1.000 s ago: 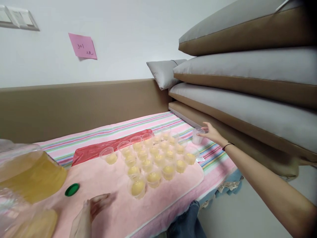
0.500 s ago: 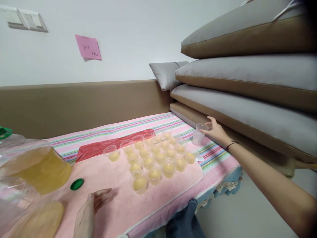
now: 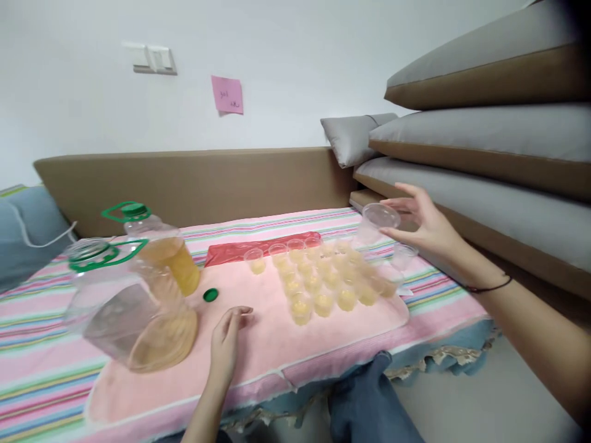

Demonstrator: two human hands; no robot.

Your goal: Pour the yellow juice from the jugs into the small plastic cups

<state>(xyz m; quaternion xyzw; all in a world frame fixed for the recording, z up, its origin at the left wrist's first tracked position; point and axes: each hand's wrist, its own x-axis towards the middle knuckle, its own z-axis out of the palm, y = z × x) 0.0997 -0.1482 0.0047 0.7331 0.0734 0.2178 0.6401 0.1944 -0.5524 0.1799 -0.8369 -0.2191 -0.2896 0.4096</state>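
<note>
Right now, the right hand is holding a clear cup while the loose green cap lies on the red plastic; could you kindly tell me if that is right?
Not quite: the head view shows the loose green cap lying on the pink mat, not on the red plastic. The right hand is indeed holding a clear cup.

This looks like a room in a home: a pink striped cloth (image 3: 28,323) with a frilled blue lace-trimmed edge (image 3: 455,354), a long brown padded backrest (image 3: 198,184), thick grey-and-brown cushions (image 3: 489,132) stacked high, white rocker wall switches (image 3: 154,59).
</note>
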